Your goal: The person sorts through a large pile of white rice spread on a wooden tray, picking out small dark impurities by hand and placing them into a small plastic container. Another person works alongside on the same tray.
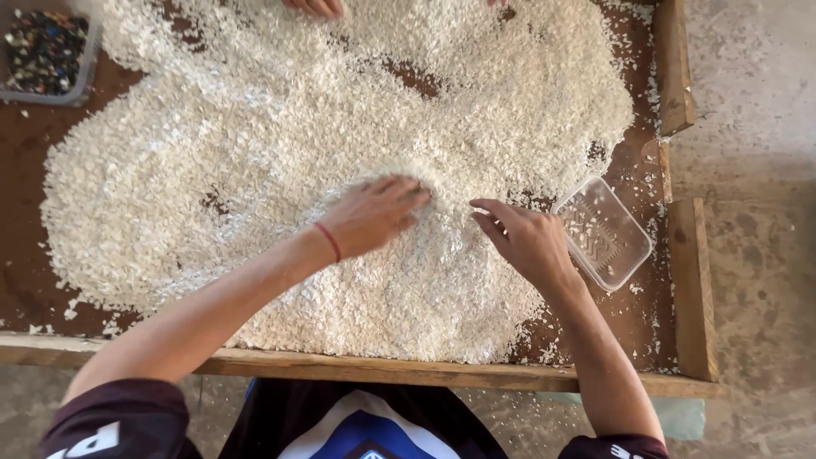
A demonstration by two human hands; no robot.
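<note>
A wide heap of small white flakes (280,144) covers a brown wooden tray table (693,289). My left hand (374,212) lies palm down on the flakes near the middle, fingers spread and pressed into the pile; a red cord circles its wrist. My right hand (527,242) rests just to the right, fingers loosely curled on the flakes, holding nothing that I can see. A clear plastic tub (605,234) sits beside my right hand, with a few flakes inside.
A grey tub of dark mixed bits (47,53) stands at the far left corner. Another person's fingers (316,7) touch the flakes at the far edge. Raised wooden rails (676,68) border the table; concrete floor lies to the right.
</note>
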